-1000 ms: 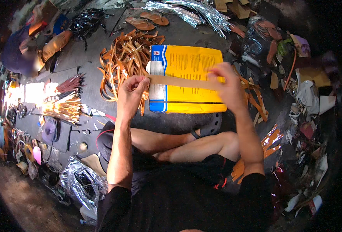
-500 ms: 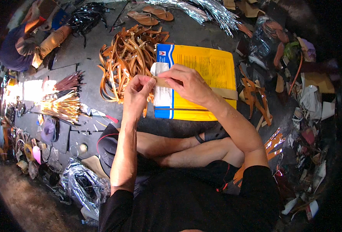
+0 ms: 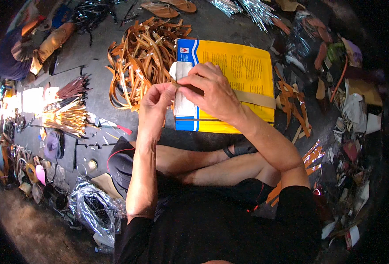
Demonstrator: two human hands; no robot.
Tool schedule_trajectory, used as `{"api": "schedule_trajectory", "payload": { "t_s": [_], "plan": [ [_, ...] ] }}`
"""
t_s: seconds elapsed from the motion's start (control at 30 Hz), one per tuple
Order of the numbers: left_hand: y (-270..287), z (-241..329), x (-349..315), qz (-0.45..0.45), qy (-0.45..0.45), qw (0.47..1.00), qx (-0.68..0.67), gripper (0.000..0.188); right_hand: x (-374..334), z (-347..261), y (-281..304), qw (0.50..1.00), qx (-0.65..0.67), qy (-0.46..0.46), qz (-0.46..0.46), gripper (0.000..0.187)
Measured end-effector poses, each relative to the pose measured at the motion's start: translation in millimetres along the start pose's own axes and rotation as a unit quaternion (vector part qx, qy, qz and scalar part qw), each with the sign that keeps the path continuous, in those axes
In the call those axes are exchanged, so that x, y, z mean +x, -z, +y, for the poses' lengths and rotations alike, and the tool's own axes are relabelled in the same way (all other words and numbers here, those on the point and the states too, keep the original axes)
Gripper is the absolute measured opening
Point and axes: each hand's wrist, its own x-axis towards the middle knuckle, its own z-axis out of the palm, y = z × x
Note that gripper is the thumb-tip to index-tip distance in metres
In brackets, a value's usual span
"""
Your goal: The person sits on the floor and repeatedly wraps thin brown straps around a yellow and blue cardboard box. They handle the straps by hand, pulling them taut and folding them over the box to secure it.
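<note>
A tan strap-like strip (image 3: 255, 98) lies across a yellow and blue flat pack (image 3: 247, 66) and runs in under my right hand (image 3: 214, 90). Its left end is pinched between the thumb and fingers of both hands. My left hand (image 3: 152, 105) grips the very tip, and my right fingers close on it just beside. Both hands are above a white patch (image 3: 184, 105) at the pack's left side. A thin dark stick (image 3: 212, 119) rests along the pack's near edge. My right hand hides part of the strip.
Left of the pack is a tangled heap of brown strips (image 3: 137, 66). Loose orange-brown strips (image 3: 295, 105) lie at right. Sandals (image 3: 159, 9) sit at the far side. A person (image 3: 16, 55) sits far left, near bundled strips (image 3: 67, 116). Clear plastic wrap (image 3: 95, 207) lies near left.
The tip of the strip, flat between my fingers before, now looks turned or bent between them. My hands stay close together. The whole view has shifted slightly.
</note>
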Motion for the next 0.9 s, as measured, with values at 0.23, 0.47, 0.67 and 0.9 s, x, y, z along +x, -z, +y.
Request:
{"api": "schedule_trajectory", "payload": {
  "t_s": [0.23, 0.47, 0.67, 0.9],
  "plan": [
    [-2, -6, 4, 0.015, -0.034, 0.998, 0.047, 0.016, -4, 4, -1, 0.999, 0.049, -0.009, -0.002, 0.011],
    [10, -23, 16, -0.016, 0.051, 0.988, -0.148, 0.011, 0, 5, -5, 0.999, 0.038, 0.02, 0.003, 0.012],
    [17, -33, 25, -0.022, 0.102, 0.967, -0.234, 0.01, 3, 4, -3, 0.998, 0.052, 0.021, -0.004, 0.014],
    [-7, -11, 8, 0.036, 0.041, 0.988, -0.141, 0.013, 4, 8, -7, 0.998, 0.065, 0.02, -0.008, 0.013]
  ]
}}
